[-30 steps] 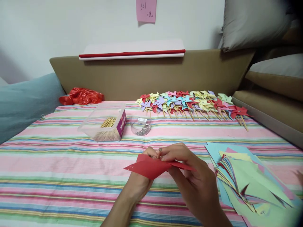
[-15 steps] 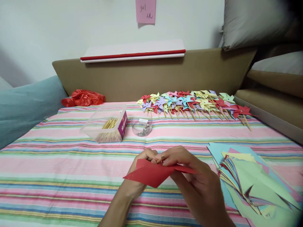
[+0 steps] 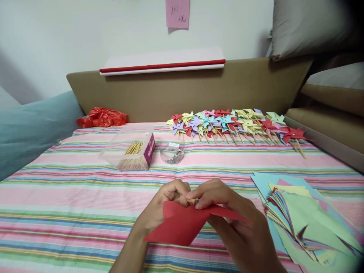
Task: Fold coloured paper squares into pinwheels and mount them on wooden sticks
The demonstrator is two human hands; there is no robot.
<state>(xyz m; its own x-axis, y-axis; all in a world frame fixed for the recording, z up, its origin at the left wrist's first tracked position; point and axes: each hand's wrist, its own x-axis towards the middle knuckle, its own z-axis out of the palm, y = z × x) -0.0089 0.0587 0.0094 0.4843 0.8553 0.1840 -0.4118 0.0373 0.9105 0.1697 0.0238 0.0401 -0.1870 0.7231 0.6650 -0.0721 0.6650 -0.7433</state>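
both hands (image 3: 196,199) pinch a wooden stick (image 3: 193,201) behind red paper (image 3: 184,225).

Held paper (image 3: 182,226): solid red. Cloth (image 3: 71,193): striped pink, white, green, blue, yellow. Pinwheels (image 3: 292,134): red, yellow, purple, blue, green, pink. Paper stack (image 3: 308,212): mostly pale green, some light blue. Box label (image 3: 149,150): purple.

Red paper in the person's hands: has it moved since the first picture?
Yes. The red paper now sits lower in the view, nearer the person and farther from the round clear tub.
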